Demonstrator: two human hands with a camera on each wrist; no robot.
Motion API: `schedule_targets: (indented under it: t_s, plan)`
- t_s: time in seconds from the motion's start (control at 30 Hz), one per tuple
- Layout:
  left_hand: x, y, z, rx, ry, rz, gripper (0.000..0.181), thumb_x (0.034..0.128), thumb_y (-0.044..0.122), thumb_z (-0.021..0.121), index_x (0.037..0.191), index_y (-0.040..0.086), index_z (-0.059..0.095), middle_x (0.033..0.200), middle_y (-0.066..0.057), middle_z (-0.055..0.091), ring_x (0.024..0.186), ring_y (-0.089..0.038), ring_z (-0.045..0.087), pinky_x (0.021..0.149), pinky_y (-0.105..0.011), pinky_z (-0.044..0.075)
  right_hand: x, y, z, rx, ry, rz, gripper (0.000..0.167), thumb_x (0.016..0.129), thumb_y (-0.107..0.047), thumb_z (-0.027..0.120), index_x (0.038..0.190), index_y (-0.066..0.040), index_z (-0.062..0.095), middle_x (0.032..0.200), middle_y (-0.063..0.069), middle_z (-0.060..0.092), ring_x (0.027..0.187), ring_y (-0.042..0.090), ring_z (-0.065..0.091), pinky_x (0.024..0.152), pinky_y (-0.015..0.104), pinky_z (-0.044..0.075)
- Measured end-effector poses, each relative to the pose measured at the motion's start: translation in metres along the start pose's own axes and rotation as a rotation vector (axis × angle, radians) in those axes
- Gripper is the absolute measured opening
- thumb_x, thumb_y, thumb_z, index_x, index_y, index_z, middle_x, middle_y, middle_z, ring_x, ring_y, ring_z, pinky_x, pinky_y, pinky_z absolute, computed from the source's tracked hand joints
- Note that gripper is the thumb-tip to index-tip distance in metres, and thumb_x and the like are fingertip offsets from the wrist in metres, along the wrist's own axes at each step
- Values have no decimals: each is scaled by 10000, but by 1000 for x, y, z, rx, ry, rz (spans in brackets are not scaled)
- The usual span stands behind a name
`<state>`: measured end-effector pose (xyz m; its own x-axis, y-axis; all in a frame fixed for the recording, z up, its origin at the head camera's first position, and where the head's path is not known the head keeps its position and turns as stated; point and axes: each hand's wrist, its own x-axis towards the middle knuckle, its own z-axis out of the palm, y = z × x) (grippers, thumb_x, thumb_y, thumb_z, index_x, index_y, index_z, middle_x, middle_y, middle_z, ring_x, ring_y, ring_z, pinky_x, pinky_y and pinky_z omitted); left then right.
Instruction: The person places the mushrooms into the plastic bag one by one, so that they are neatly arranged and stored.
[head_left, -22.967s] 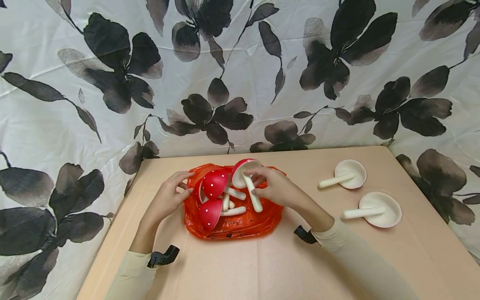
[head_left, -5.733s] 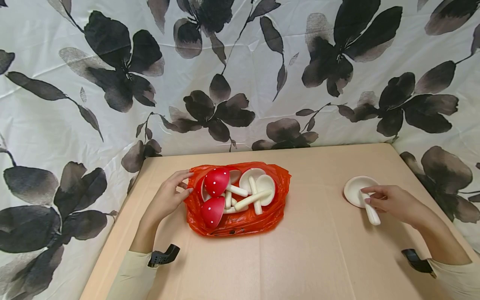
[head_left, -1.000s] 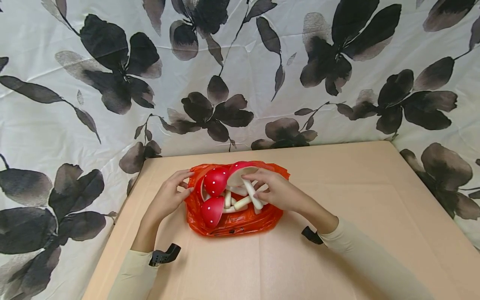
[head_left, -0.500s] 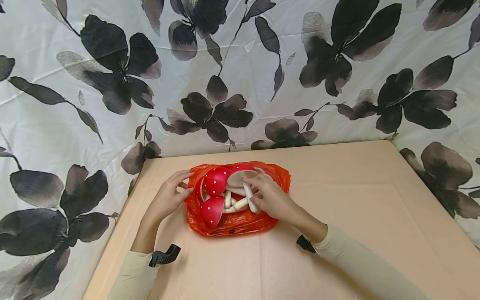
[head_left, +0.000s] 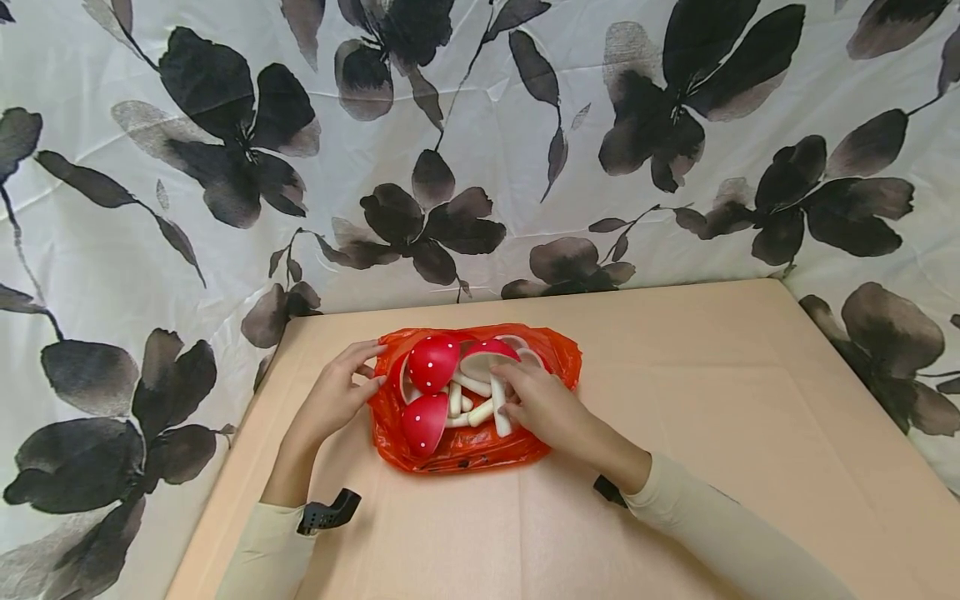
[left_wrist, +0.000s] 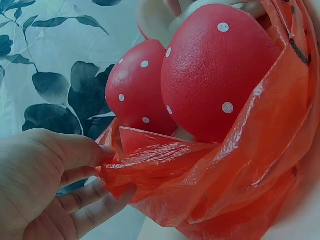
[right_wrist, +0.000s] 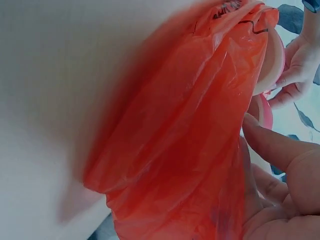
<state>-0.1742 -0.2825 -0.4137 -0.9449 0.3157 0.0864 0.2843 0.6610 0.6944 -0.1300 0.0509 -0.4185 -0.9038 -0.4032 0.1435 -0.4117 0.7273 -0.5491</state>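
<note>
An orange-red plastic bag (head_left: 465,458) lies on the table with its mouth turned up, holding several toy mushrooms with white stems and red, white-dotted caps. My left hand (head_left: 333,392) pinches the left edge of the bag; the left wrist view shows the thin plastic gathered between thumb and fingers (left_wrist: 100,152). At the bag's right side, my right hand (head_left: 547,408) holds a mushroom (head_left: 500,417) by its stem, cap leaning away, over the other mushrooms. Two dotted caps (head_left: 433,364) show at the left of the pile. In the right wrist view the bag hides most of the held mushroom.
The light wooden table (head_left: 712,400) extends right and in front of the bag. A white cloth with dark flowers (head_left: 480,125) hangs behind it and around the sides. Black bands (head_left: 330,512) sit at both wrists.
My right hand has moved slightly left and lower with the mushroom, its stem now more vertical. The mushrooms that lay on the table's right side earlier are gone from there. The left hand stays put.
</note>
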Motion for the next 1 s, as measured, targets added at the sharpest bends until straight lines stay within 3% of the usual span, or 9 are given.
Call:
schedule_targets:
  t_s: [0.13,0.2,0.4,0.87,1.0]
  plan:
    - [0,0,0,0,-1,-3,480,937,44,675,1408,61,583,1468,-119,519,1020,-259,655,723,-274,615,-1,-1,-4,-4,-18,-4,455,837,-77,822,1267,-69,675,1058,34,710,899,179,641,731,273,575]
    - [0,1,-1,0,1,4,478,936,41,674,1406,58,585,1468,-123,519,1018,-262,656,720,-266,612,-2,-2,-7,-2,-23,-17,385,846,-42,801,1214,-65,689,969,17,699,790,150,603,692,253,546]
    - [1,-1,-1,-9,-1,28,465,938,25,670,1396,50,591,1460,-132,526,996,-270,660,704,-218,589,-5,0,-18,10,-51,-67,307,859,16,757,1157,-42,712,863,-11,702,805,123,635,754,277,566]
    - [-1,1,0,-15,-2,24,477,936,15,670,1403,53,582,1420,-134,554,989,-279,664,691,-234,597,-14,0,-40,26,-74,-25,294,860,-33,789,1148,-47,733,1054,56,747,906,169,701,774,274,601]
    - [-2,3,-1,-9,-1,19,490,933,21,675,1411,60,575,1416,-135,556,994,-285,665,693,-241,602,-15,5,-45,89,-105,-13,303,869,-64,789,1166,-59,726,1106,59,740,933,170,723,801,324,612]
